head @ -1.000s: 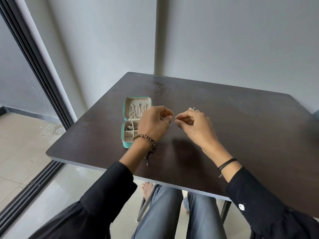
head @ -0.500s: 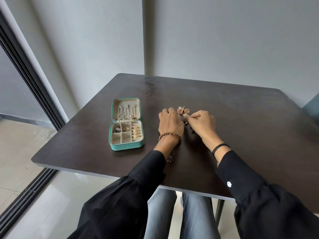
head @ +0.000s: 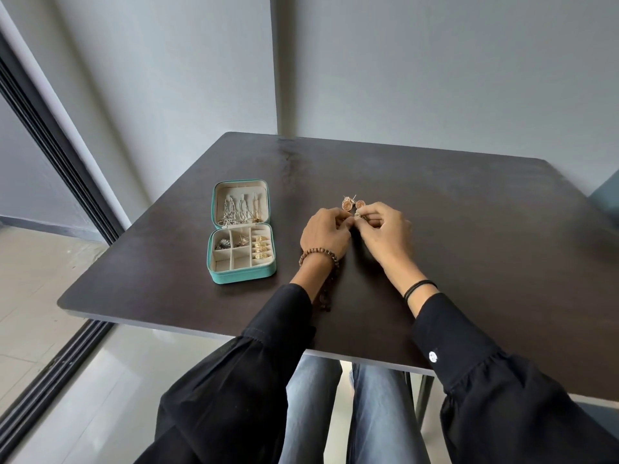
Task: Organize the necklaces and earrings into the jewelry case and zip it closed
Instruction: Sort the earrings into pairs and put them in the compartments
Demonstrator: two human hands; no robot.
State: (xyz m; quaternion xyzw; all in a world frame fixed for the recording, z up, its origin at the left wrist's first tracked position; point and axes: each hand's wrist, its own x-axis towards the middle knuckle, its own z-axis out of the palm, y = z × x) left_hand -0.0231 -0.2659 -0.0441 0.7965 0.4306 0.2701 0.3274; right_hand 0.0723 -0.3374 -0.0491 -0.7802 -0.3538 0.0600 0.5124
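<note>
A teal jewelry case [head: 242,279] lies open on the dark table [head: 469,262], left of my hands. Its raised lid holds hanging silver and gold necklaces [head: 238,212]; its tray holds gold earrings [head: 261,248] and small silver pieces [head: 223,244]. Two round gold stud earrings [head: 352,204] lie on the table just beyond my fingertips. My left hand [head: 324,233] and my right hand [head: 385,234] rest on the table with fingertips pinched together on a small gold earring [head: 357,215].
The table stands in a corner of grey walls. A dark sliding-door frame [head: 60,169] runs along the left, with tiled floor beyond. A table leg [head: 422,396] shows beside my knees.
My hands came down from above the table to rest on it and moved right, away from the case. The case, which my left hand hid, is now fully in view.
</note>
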